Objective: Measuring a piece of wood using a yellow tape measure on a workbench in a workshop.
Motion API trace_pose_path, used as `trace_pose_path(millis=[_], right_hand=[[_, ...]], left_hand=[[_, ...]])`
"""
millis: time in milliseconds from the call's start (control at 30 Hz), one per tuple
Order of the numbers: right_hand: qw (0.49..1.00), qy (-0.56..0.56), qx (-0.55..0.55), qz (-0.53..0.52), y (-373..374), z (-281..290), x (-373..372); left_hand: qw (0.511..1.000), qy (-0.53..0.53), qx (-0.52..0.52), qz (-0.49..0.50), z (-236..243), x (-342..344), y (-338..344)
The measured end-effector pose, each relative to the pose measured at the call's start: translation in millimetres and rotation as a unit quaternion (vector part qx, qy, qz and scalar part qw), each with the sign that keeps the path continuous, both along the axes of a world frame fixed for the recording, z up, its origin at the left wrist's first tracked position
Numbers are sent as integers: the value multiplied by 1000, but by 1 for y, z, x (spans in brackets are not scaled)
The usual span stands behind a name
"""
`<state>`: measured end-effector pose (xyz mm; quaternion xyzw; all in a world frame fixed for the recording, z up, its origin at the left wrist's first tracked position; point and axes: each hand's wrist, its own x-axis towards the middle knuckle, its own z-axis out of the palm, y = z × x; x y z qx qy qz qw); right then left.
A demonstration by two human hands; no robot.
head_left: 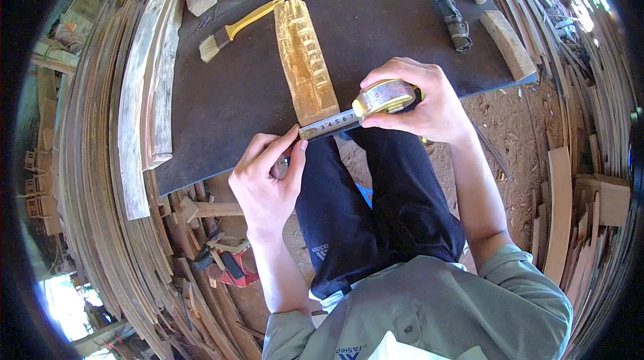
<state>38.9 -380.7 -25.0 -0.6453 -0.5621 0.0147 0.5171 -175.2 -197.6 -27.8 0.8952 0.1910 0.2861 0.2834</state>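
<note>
tape blade already spans the carved wood block's near end: left hand pinches its tip, right hand grips the tape measure case; reading remains.

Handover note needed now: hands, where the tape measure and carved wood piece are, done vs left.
Left hand: pinches the tape blade end at the carved wood piece's near left corner.
Right hand: grips the tape measure case.
Wood piece lies flat on the dark table; a yellow-handled brush is beside it.
Done: blade stretched across the near end.
Left: take the reading, retract.
</note>
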Motion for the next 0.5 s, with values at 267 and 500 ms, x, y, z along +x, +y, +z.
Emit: trace_pose_path(millis=[267,500], right_hand=[[1000,13,-8,3,3,0,-1],[1000,16,-9,10,0,-2,1]], left_hand=[[1000,0,10,5,1,1,3],[1000,9,0,-7,6,2,1]])
